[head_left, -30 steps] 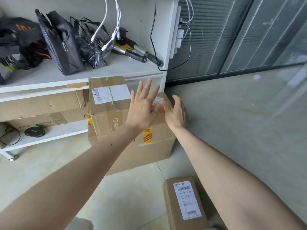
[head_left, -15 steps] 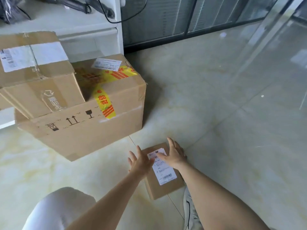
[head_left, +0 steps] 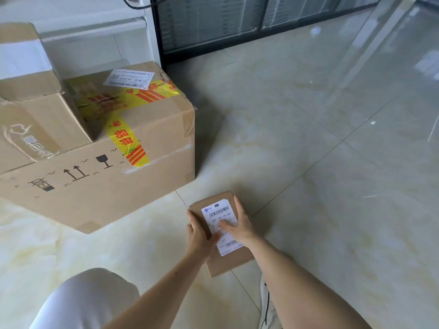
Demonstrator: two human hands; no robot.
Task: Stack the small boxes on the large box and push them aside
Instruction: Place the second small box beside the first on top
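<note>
A large cardboard box point(head_left: 133, 176) with yellow and red tape stands on the floor at the left. A medium cardboard box point(head_left: 31, 110) rests on its top at the far left. Nearer to me, a small flat cardboard box point(head_left: 221, 262) with a white barcode label lies on the floor. My left hand point(head_left: 200, 233) grips its left edge. My right hand point(head_left: 237, 224) holds its right edge, thumb across the label. Whether the small box is off the floor, I cannot tell.
A white shelf unit point(head_left: 95, 36) stands behind the large box. Dark-framed glass panels point(head_left: 237, 24) run along the back. Glossy tiled floor point(head_left: 320, 162) stretches to the right. My knee in light trousers point(head_left: 88, 302) is at the bottom left, a shoe point(head_left: 267, 312) beneath my right forearm.
My hands left the top of the large box and came down to the small box. They have closed on its two sides. The view has dropped and turned right.
</note>
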